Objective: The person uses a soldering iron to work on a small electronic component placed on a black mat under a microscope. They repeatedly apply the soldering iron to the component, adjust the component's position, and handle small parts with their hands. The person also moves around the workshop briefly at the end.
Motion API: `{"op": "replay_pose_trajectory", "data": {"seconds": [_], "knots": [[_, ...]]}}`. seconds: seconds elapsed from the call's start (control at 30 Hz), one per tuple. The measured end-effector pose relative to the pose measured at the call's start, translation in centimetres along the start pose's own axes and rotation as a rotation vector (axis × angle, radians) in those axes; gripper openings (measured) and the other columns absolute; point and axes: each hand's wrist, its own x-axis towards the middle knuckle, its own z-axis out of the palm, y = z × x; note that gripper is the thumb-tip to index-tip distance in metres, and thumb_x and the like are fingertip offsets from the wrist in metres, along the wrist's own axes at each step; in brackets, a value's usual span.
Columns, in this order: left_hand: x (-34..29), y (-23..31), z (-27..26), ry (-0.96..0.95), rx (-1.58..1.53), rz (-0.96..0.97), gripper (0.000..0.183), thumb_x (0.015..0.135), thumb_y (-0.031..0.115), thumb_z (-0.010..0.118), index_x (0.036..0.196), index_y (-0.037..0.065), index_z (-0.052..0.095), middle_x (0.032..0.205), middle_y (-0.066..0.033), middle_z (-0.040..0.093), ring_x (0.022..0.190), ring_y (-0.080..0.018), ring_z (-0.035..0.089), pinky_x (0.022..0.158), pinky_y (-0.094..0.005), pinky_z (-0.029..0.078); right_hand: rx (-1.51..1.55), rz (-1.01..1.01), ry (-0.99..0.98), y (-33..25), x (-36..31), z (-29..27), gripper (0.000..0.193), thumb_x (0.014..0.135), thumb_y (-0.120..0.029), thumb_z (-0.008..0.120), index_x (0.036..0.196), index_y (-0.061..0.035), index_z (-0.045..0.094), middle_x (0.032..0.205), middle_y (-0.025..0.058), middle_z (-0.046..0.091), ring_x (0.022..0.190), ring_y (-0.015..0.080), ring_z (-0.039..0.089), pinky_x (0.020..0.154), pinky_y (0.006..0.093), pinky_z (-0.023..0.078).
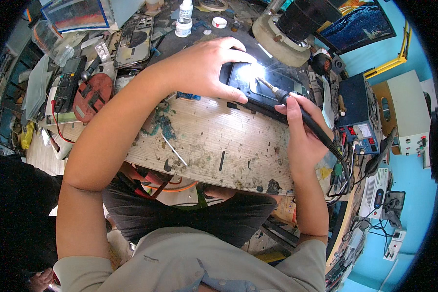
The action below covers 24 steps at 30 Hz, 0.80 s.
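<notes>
A black flat device [283,81], perhaps a laptop part or a panel, lies at the far middle of the workbench under a bright white light. My left hand [209,68] steadies its left end, with the thumb on the near edge and the fingers over the far side. In my right hand [307,124] is a soldering iron [280,94], held like a pen, its cable running down past the wrist. The iron's tip points at the lit patch on the device; glare hides whether it touches.
A microscope [282,41] stands just behind the device. To the right is a blue power supply [356,112] with cables. At left are a multimeter [67,80], a red round pad [93,97] and an opened metal chassis [134,41]. A white bottle [184,12] stands at the back.
</notes>
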Motion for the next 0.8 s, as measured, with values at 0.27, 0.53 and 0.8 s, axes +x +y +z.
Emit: {"op": "replay_pose_trajectory", "data": {"seconds": [0.27, 0.53, 0.8], "knots": [[-0.1, -0.1, 0.0, 0.003, 0.006, -0.006, 0.082, 0.077, 0.051, 0.096, 0.143, 0.009, 0.071, 0.148, -0.0189, 0.063, 0.134, -0.0385, 0.064, 0.115, -0.0472, 0.052, 0.010, -0.001, -0.009, -0.2, 0.0, -0.2, 0.017, 0.102, -0.003, 0.080, 0.116, 0.0063, 0.080, 0.106, 0.0143, 0.082, 0.090, 0.0190, 0.081, 0.084, 0.0291, 0.063], [-0.1, -0.2, 0.1, -0.016, 0.012, -0.020, 0.082, 0.077, 0.051, 0.095, 0.143, 0.009, 0.071, 0.147, -0.0180, 0.064, 0.134, -0.0374, 0.064, 0.114, -0.0472, 0.052, 0.083, 0.046, 0.120, 0.2, 3.3, -1.0, 0.022, 0.102, -0.007, 0.082, 0.118, 0.0081, 0.078, 0.107, 0.0146, 0.080, 0.090, 0.0201, 0.080, 0.083, 0.0310, 0.065], [0.0, -0.2, 0.0, -0.011, 0.007, -0.019, 0.083, 0.078, 0.053, 0.095, 0.144, 0.010, 0.071, 0.149, -0.0179, 0.063, 0.135, -0.0375, 0.064, 0.115, -0.0467, 0.052, 0.072, 0.157, 0.008, 3.6, 8.3, -0.8, 0.030, 0.103, -0.019, 0.081, 0.120, 0.0053, 0.079, 0.102, 0.0163, 0.081, 0.089, 0.0205, 0.081, 0.076, 0.0308, 0.065]]}}
